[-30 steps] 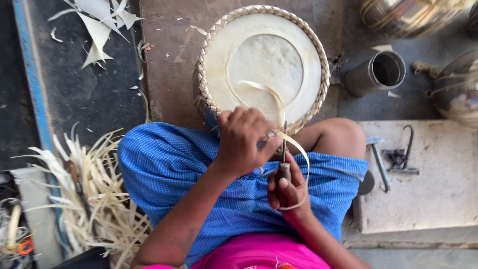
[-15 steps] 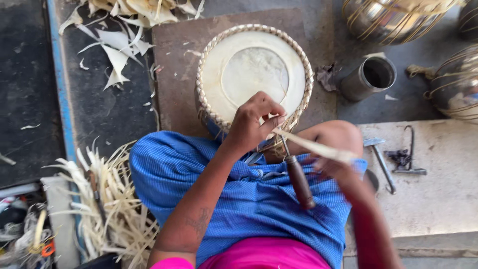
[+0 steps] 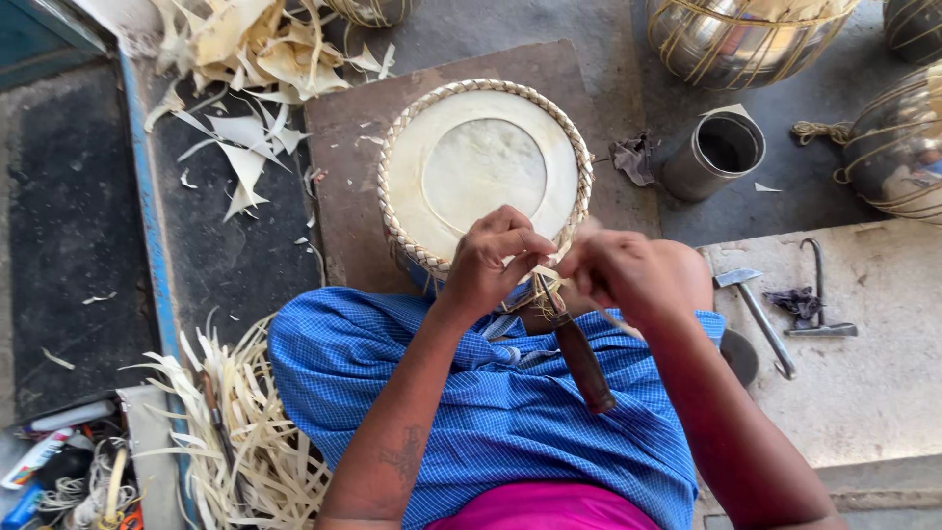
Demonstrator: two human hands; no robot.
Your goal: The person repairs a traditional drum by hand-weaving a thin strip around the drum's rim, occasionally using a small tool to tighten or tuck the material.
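Where my two hands meet at the near rim of the drum (image 3: 486, 172), I cannot make out exactly what they pinch — the fingers cover it, and only a pale strip seems to show between them. My left hand (image 3: 496, 257) is curled tight, knuckles up, thumb pressed to forefinger against the braided edge. My right hand (image 3: 623, 270) is closed too, just beside it, slightly blurred, wrist bent in from the right. A tool with a dark wooden handle (image 3: 582, 365) hangs below them over my blue cloth (image 3: 461, 393) — its tip is lost under my fingers, and I cannot tell which hand holds it. The drum stands on a brown board (image 3: 353, 147), its near side hidden behind my hands.
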